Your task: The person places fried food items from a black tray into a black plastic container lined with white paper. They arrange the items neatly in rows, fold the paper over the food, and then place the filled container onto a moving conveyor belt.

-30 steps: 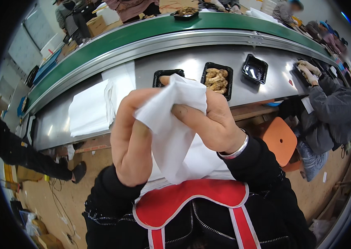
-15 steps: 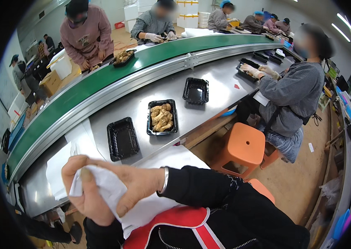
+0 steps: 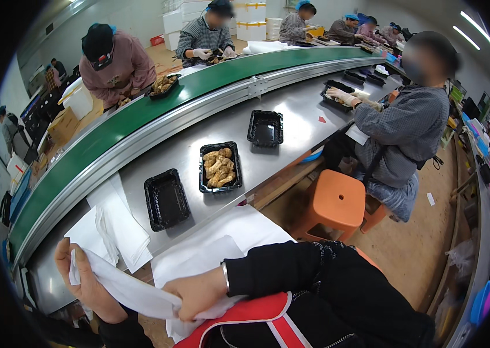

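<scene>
A white sheet, folded into a long strip, stretches between my two hands; whether it is paper or cloth I cannot tell. My left hand grips its far end, fingers pointing up. Lower and closer to my body, my right hand is closed on the other end. Below the hands, more white sheet lies over the table edge and my lap. An empty black tray is just beyond. Beside it sits a black tray holding brown, knobbly mushrooms, and farther right another empty black tray.
A stack of white sheets lies on the metal table to the left. Behind runs a green conveyor belt carrying a filled tray. An orange stool stands at right, near a gloved co-worker. Others work across the belt.
My hands have drawn apart, the left moving down and to the left. The white sheet, bunched between them before, is now pulled out into a strip. The view has shifted slightly.
</scene>
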A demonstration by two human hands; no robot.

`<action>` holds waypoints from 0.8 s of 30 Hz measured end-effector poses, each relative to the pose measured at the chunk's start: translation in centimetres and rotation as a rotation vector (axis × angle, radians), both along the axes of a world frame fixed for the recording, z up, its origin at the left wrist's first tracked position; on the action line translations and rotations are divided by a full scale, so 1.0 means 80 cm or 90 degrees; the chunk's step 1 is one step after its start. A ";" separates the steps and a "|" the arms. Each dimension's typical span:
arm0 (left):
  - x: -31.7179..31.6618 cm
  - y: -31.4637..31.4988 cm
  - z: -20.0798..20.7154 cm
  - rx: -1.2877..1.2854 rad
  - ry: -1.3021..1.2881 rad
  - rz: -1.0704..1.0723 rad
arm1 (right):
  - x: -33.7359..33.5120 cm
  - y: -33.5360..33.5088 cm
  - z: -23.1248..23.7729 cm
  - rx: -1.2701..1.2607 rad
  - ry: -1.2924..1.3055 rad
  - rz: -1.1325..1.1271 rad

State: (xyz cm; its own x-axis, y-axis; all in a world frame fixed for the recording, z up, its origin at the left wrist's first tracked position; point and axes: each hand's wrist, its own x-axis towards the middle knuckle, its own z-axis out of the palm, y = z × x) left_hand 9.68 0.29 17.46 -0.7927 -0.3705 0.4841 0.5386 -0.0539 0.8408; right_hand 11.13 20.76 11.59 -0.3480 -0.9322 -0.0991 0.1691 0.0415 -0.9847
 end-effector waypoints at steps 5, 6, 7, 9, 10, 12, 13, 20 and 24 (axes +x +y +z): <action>-0.010 -0.088 0.008 -0.174 -0.010 0.214 | -0.053 0.042 0.005 0.216 0.258 -0.266; 0.008 -0.079 0.024 -0.243 0.001 0.279 | -0.063 0.045 0.004 0.237 0.293 -0.264; 0.029 -0.061 0.042 -0.445 0.094 0.171 | -0.068 0.049 0.003 0.266 0.327 -0.263; 0.060 -0.001 0.055 -0.792 0.172 -0.068 | -0.067 0.044 0.015 0.344 0.385 -0.205; 0.040 0.038 0.038 -0.910 0.190 -0.235 | -0.067 0.059 0.003 0.282 0.458 -0.196; 0.028 0.085 0.031 -1.073 0.200 -0.349 | -0.062 0.051 -0.017 0.079 0.618 -0.135; 0.029 0.078 0.016 -1.061 0.146 -0.367 | -0.055 0.036 -0.019 0.101 0.620 -0.029; 0.041 0.033 -0.041 -1.069 0.009 -0.427 | -0.004 0.079 -0.004 0.177 0.182 0.064; 0.057 -0.001 -0.053 -1.014 -0.095 -0.403 | -0.017 0.122 0.005 0.282 0.278 0.123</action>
State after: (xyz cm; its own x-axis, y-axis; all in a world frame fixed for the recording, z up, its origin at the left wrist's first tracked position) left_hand 14.21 0.19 13.26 -0.6837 0.7282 -0.0490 0.6828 0.6619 0.3093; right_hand 9.78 30.56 12.00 -0.2738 -0.8855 -0.3753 -0.2941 0.4487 -0.8439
